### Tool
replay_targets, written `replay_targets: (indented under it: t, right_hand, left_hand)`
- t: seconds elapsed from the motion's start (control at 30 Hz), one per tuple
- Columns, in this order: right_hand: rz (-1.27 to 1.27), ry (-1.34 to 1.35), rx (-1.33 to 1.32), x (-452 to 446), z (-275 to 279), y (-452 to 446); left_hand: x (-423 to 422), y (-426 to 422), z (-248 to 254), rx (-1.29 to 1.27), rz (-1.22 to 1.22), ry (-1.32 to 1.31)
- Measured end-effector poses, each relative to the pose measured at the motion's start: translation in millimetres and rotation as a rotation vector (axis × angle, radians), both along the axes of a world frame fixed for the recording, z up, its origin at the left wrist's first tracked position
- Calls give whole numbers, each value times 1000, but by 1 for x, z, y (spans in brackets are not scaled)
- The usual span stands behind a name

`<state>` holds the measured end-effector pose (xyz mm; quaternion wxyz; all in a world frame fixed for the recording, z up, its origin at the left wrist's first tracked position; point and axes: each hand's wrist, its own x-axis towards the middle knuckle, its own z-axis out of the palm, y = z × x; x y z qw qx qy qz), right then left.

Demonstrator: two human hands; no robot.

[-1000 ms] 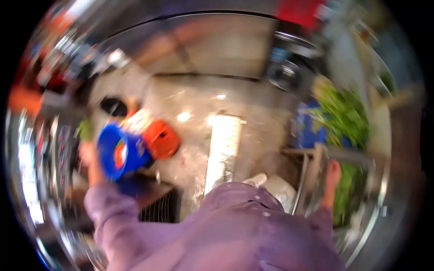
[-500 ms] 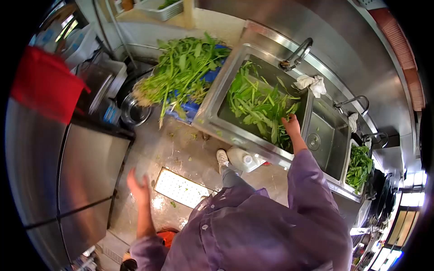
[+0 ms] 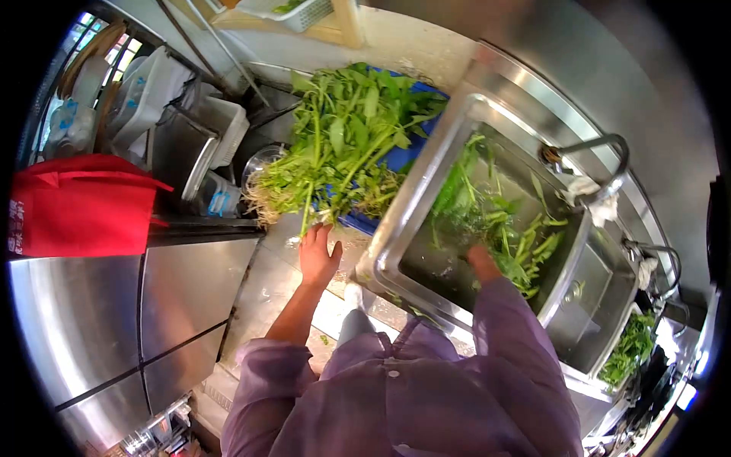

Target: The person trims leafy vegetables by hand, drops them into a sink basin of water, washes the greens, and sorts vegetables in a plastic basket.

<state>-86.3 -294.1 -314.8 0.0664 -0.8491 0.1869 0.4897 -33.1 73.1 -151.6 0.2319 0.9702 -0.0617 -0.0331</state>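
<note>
My left hand point(image 3: 320, 257) is open over the floor, fingers stretched toward the lower edge of a large heap of leafy greens point(image 3: 343, 141). Pale roots show at the heap's left end, and blue material point(image 3: 400, 158) shows beneath it. My right hand point(image 3: 481, 263) reaches into the left sink basin point(image 3: 390, 247), down at the water. Its fingers are hidden and blurred, so what they hold, if anything, does not show. Loose greens point(image 3: 518, 247) float in the water beyond and to the right of that hand.
A tap point(image 3: 586, 152) with a white cloth point(image 3: 590, 194) stands behind the basin. To the right are a second basin point(image 3: 590, 286) and a container of greens point(image 3: 628, 350). Steel cabinet doors point(image 3: 190, 297) and a red bag point(image 3: 84, 206) are on the left.
My left hand has moved up and forward to the heap's root side. My right hand has gone from the greens at the basin's right side down into the water, and the floating greens have shifted.
</note>
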Motion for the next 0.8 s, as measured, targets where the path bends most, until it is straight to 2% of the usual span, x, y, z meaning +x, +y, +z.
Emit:
replay_targets:
  t: [0.07, 0.17, 0.2, 0.27, 0.3, 0.33, 0.37, 0.4, 0.43, 0.47, 0.53, 0.57, 0.6, 0.67, 0.73, 0.8]
  right_hand:
    - [62, 114, -11, -5, 10, -17]
    - [77, 153, 53, -4, 46, -26]
    - [59, 94, 99, -7, 59, -25]
    - [-4, -207, 189, -27, 74, -21]
    - [-51, -514, 284, -32, 85, -21]
    - [-45, -510, 268, -25, 101, -13]
    - [-199, -602, 257, -20, 115, -5]
    - [-356, -695, 251, -13, 134, 8]
    - [-352, -691, 221, -1, 151, 17]
    - [-362, -697, 222, 11, 161, 28]
    - [-319, -785, 114, 35, 175, 49]
    - [-295, -931, 158, 43, 166, 55]
    - [-313, -950, 151, 55, 174, 66]
    - [-284, -1015, 169, 79, 198, 94]
    - [-306, -1085, 231, 95, 210, 108]
    - [-317, -1155, 294, 106, 228, 121]
  left_hand:
    - [12, 29, -23, 29, 45, -7]
    - [33, 61, -51, 169, 343, 219]
    - [39, 72, -68, 164, 330, 225]
    - [47, 94, -116, 57, 444, 430]
    - [50, 104, -134, -26, 325, 503]
    - [51, 103, -135, -42, 323, 509]
    - [51, 102, -135, -261, 339, 597]
    - [50, 100, -129, -475, 353, 680]
    - [45, 88, -97, -630, 437, 656]
    - [41, 91, -85, -505, 245, 406]
    - [35, 96, -59, -647, 53, 80]
    - [35, 100, -25, -730, 104, 240]
    - [35, 103, 11, -808, 152, 403]
    - [36, 121, 47, -896, 183, 542]
    - [41, 128, 91, -922, 136, 507]
    - [48, 137, 112, -926, 134, 516]
